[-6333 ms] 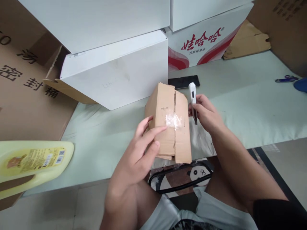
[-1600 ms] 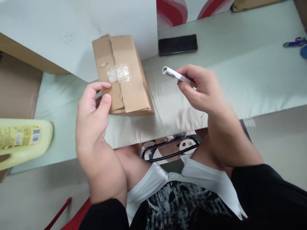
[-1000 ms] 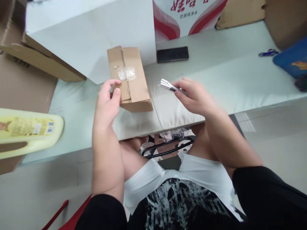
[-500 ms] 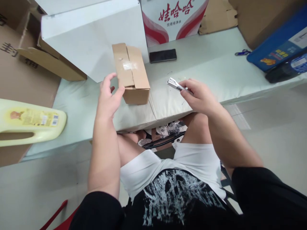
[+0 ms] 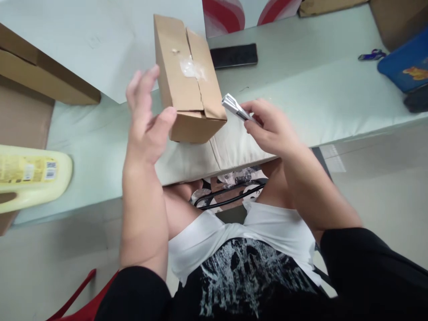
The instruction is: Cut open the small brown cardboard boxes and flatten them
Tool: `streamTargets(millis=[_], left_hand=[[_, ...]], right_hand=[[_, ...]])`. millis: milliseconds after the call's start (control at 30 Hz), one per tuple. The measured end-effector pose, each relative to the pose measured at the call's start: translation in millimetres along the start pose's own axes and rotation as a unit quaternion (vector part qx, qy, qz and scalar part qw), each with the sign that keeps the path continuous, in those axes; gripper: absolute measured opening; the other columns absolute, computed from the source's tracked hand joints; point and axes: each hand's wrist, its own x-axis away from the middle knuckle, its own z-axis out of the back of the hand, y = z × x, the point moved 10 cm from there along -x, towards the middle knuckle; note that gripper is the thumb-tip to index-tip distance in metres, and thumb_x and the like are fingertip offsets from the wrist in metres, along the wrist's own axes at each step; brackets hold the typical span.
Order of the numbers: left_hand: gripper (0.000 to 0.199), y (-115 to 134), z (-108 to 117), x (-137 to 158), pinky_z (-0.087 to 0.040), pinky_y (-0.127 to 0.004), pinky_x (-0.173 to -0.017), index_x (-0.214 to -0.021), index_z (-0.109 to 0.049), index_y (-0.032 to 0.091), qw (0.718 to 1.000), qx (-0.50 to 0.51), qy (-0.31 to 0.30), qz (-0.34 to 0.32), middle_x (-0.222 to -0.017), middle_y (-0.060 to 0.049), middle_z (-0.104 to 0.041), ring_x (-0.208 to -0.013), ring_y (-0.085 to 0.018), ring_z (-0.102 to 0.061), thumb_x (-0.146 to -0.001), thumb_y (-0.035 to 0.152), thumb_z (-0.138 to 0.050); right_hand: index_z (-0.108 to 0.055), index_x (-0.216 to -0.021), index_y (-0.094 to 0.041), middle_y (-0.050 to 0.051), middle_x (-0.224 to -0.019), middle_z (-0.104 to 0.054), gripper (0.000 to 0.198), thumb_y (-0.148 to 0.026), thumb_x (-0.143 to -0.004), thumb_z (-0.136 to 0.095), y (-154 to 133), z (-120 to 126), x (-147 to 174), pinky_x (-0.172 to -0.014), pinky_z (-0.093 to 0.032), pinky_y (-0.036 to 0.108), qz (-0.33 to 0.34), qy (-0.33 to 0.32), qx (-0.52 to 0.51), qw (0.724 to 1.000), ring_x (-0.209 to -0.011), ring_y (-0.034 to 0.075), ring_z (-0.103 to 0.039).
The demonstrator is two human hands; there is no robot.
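Observation:
A small brown cardboard box point(image 5: 183, 96) stands on the cloth-covered table, its top flaps pressed together under a torn strip of clear tape. My left hand point(image 5: 145, 116) is open at the box's left side, fingers raised and spread. Its thumb tip overlaps the box's near left edge; whether it touches cannot be made out. To the right of the box, my right hand point(image 5: 270, 127) grips a slim silver metal tool point(image 5: 236, 106) between thumb and fingers. The tool's wide end points at the box's near right corner, and no blade shows.
Behind the box lies a black phone point(image 5: 236, 55), with a large white box point(image 5: 110, 44) at the back left. A yellow jug point(image 5: 36, 178) is at far left. Purple scissors point(image 5: 372, 55) rest beside a blue container point(image 5: 406, 62) at right. The table's front edge runs above my knees.
My view has shifted closer to the table. My left fingers have lifted and spread away from the box's side. The silver tool has come nearer to the box's right corner.

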Motion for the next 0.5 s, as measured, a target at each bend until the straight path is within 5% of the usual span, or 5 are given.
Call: streamTargets(millis=[133, 333, 500], left_hand=[[0.023, 22.3, -34.1, -11.4, -0.021, -0.036, -0.133, -0.104, -0.071, 0.017, 0.994, -0.028, -0.096, -0.032, -0.167, -0.006, -0.034, -0.16, -0.021, -0.027, -0.084, 0.01, -0.079], [0.011, 27.9, -29.9, -16.8, -0.029, -0.041, -0.132, -0.099, -0.075, 0.02, 0.992, -0.064, -0.076, -0.076, -0.157, -0.009, -0.044, -0.157, -0.027, -0.032, -0.089, 0.025, -0.076], [0.017, 25.0, -20.1, -7.7, -0.04, -0.052, -0.127, -0.095, -0.076, 0.029, 0.992, -0.052, -0.052, -0.1, -0.156, -0.005, -0.048, -0.151, -0.033, -0.041, -0.09, 0.044, -0.072]], right_hand=[[-0.065, -0.115, -0.027, 0.005, -0.105, -0.065, 0.02, -0.025, -0.097, -0.056, 1.8, -20.0, -16.8, -0.079, -0.057, 0.034, -0.018, -0.028, -0.086, 0.996, -0.086, 0.019, -0.063], [-0.05, -0.141, -0.033, 0.001, -0.096, -0.065, 0.04, -0.045, -0.103, -0.051, 3.1, -36.0, -39.1, -0.063, -0.054, 0.027, -0.064, -0.059, -0.281, 0.956, -0.069, 0.013, -0.061], [-0.042, -0.155, -0.031, 0.003, -0.106, -0.067, 0.065, -0.026, -0.092, -0.058, -3.4, -48.2, -54.1, -0.067, -0.058, 0.028, -0.044, -0.111, -0.361, 0.925, -0.076, 0.014, -0.063]])
